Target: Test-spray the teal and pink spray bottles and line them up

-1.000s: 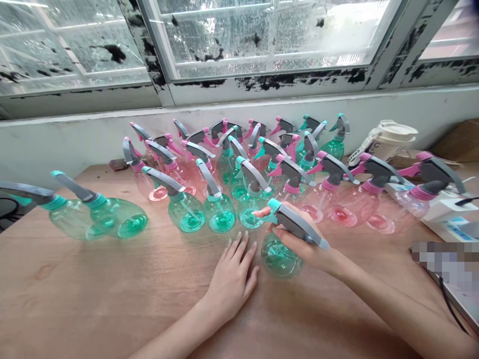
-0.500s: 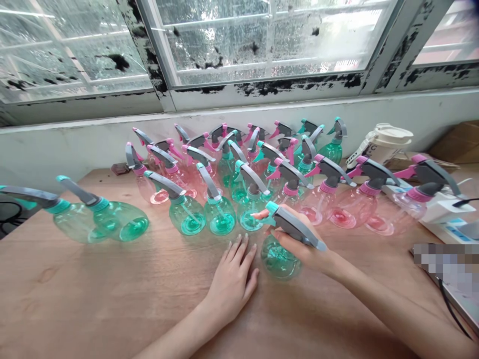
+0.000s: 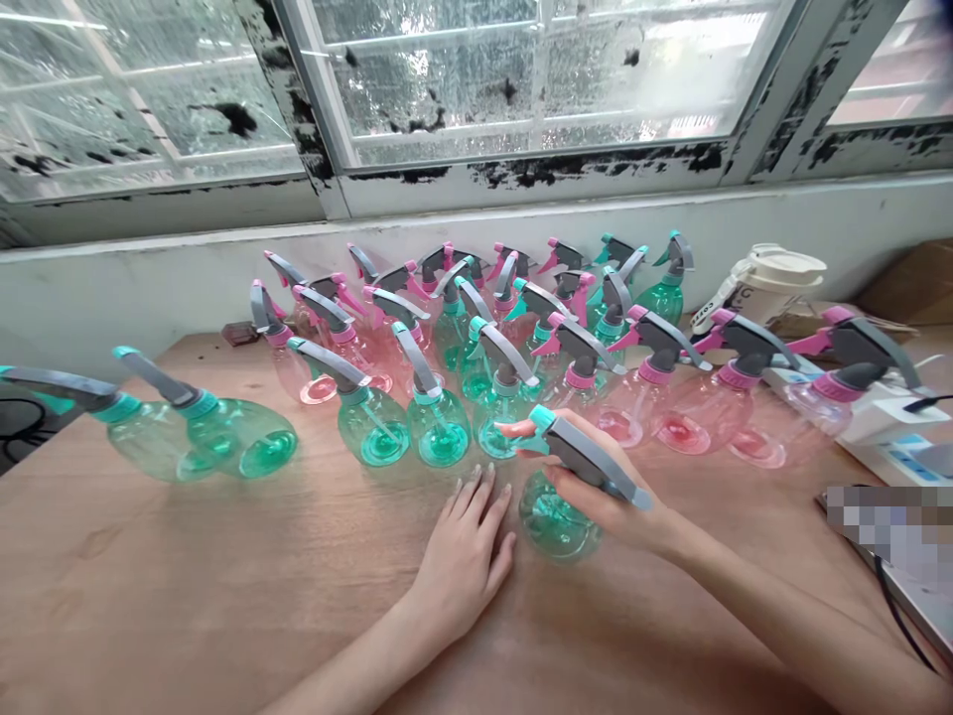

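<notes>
My right hand (image 3: 603, 497) is wrapped round the neck of a green spray bottle (image 3: 558, 516) with a grey and teal trigger head (image 3: 585, 457), one finger lying along the nozzle. The bottle stands on the wooden table (image 3: 186, 596) near its middle. My left hand (image 3: 462, 551) lies flat on the wood just left of that bottle, fingers stretched out, holding nothing. Behind both hands stand several green spray bottles (image 3: 439, 422) and pink spray bottles (image 3: 670, 412) in rows.
Two more green bottles (image 3: 238, 437) stand apart at the left. A white lidded cup (image 3: 766, 278) and a white device with a cable (image 3: 893, 427) sit at the right. A window ledge and wall (image 3: 476, 228) close off the back.
The view has shifted a little; my right hand and its bottle have barely moved, and my left hand stays flat on the table.
</notes>
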Motion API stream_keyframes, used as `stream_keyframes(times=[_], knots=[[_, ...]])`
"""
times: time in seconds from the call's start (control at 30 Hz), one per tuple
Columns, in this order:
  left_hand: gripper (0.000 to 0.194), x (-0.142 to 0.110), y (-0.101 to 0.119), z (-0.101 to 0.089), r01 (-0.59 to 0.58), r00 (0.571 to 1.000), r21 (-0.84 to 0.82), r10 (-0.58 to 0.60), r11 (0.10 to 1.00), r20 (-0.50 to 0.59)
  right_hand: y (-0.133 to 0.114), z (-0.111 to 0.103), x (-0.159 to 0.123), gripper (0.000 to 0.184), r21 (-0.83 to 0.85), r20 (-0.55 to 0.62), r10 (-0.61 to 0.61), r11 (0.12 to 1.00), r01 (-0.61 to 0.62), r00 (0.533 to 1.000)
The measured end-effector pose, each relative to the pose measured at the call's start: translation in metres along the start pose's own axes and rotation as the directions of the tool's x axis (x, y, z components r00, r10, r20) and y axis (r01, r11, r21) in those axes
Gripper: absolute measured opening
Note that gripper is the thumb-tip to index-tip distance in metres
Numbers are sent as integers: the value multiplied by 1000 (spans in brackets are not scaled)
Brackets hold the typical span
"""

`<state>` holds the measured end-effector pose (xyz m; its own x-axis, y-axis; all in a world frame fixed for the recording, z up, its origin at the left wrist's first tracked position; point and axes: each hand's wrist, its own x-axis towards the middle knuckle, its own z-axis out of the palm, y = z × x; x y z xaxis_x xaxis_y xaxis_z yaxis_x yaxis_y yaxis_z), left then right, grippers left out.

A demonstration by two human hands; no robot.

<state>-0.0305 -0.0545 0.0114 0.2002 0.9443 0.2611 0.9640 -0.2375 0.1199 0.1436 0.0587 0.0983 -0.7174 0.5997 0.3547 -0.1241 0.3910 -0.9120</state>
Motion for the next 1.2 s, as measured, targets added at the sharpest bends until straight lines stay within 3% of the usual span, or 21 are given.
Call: stream_keyframes(times=[0.27,0.6,1.2], knots=[[41,3,2,-4,5,1000,-9,-5,1000,27,-1,6,-2,7,-116,-89,-80,991,70,993],[44,2,-1,0,-16,999,-25,15,1000,-38,0,8,0,14,-83,-79,-48,996,41,996],[45,3,0,-1,-11,999,-32,9,999,-36,3,10,-3,22,-60,-100,-20,998,14,995]])
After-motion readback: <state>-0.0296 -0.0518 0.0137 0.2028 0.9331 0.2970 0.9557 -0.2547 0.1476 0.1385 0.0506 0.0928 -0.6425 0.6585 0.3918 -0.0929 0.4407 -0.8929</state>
